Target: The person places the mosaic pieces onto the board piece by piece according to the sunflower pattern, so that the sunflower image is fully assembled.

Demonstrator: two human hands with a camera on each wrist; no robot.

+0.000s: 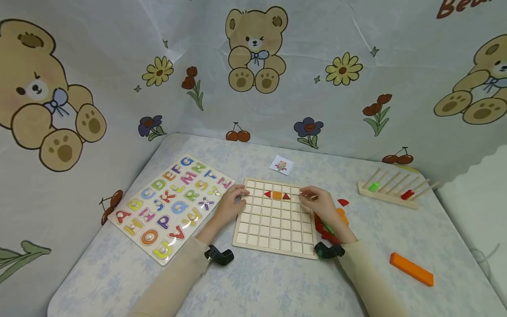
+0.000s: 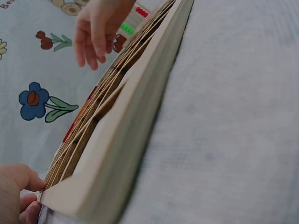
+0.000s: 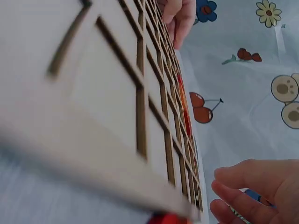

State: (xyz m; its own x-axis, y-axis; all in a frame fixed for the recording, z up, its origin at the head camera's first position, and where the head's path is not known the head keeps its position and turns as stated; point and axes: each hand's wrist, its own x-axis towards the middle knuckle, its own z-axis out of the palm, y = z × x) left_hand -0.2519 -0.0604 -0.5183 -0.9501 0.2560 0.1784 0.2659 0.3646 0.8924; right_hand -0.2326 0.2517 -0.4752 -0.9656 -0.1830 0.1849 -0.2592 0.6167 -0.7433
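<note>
Fingers of the left hand (image 1: 230, 204) pinch the wooden board (image 1: 275, 221) in the head view, near its ten o'clock edge. At two o'clock, the right hand (image 1: 320, 203) bends loosely. Up at the board's twelve o'clock, two red triangles (image 1: 286, 196) flank an orange square (image 1: 277, 195). In the left wrist view, the right hand droops at eleven o'clock, fingers relaxed. In the right wrist view, it sits at four o'clock, thumb and fingers apart, board toward ten.
</note>
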